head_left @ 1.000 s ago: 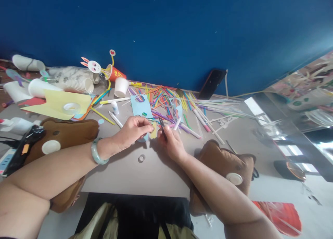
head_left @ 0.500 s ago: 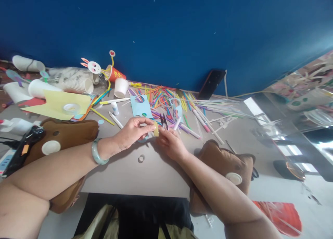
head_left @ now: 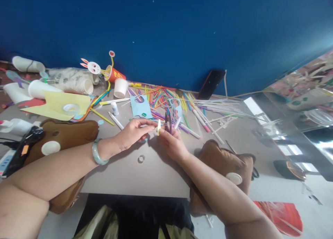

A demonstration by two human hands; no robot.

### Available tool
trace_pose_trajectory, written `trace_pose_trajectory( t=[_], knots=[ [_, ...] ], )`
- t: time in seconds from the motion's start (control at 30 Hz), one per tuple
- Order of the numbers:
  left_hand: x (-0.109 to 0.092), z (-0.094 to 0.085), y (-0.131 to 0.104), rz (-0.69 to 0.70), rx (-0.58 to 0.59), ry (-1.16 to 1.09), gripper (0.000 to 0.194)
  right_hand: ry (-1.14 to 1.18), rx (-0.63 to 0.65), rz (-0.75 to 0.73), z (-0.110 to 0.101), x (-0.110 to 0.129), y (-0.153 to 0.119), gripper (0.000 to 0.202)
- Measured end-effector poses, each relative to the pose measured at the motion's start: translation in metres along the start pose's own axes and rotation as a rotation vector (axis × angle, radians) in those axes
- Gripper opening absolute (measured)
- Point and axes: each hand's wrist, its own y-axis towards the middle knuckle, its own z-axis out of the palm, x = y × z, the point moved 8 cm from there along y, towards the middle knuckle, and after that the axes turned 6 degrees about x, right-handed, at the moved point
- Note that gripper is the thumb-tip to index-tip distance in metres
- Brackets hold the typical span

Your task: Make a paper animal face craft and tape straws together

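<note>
Paper scrap, yellow, pinched between left hand and right hand – the latter also gripping scissors; beyond, blue card and heaped straws crowd the table.

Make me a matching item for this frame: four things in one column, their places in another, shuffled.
1. dark scissors
2. phone
3. white ring
4. pale green bangle

A. on the yellow sheet
B. around the left wrist
C. in the right hand
D. against the blue wall

Pairs: 1-C; 2-D; 3-A; 4-B
</note>
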Motion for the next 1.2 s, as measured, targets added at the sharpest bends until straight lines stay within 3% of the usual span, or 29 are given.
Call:
trace_pose_trajectory(
  t=[0.17, 0.33, 0.63, 0.8, 1.0, 1.07, 1.2],
  knots=[
    [0.000, -0.002, -0.001, -0.002, 0.009, 0.109, 0.030, -0.149, -0.093, -0.056, -0.011, 0.000, 0.001, 0.032],
    [-0.004, -0.006, -0.001, 0.046, -0.036, 0.200, 0.027, -0.208, -0.086, -0.027, -0.011, -0.003, 0.000, 0.034],
    [-0.002, -0.013, 0.003, -0.024, -0.092, 0.197, 0.023, -0.353, -0.085, -0.043, -0.011, 0.001, 0.002, 0.038],
    [-0.007, -0.023, 0.006, 0.008, -0.161, 0.150, 0.020, -0.757, -0.230, -0.091, -0.024, 0.020, 0.003, 0.043],
    [-0.010, -0.032, 0.010, 0.074, -0.220, 0.176, 0.021, -1.761, -0.278, -0.042, -0.017, 0.033, 0.005, 0.036],
    [-0.013, -0.035, 0.011, 0.103, -0.254, 0.197, 0.020, -1.925, -0.288, -0.094, -0.013, 0.039, 0.004, 0.038],
    [-0.020, -0.037, 0.014, 0.181, -0.262, 0.185, 0.019, -2.033, -0.293, -0.162, -0.009, 0.049, 0.004, 0.036]
  ],
)
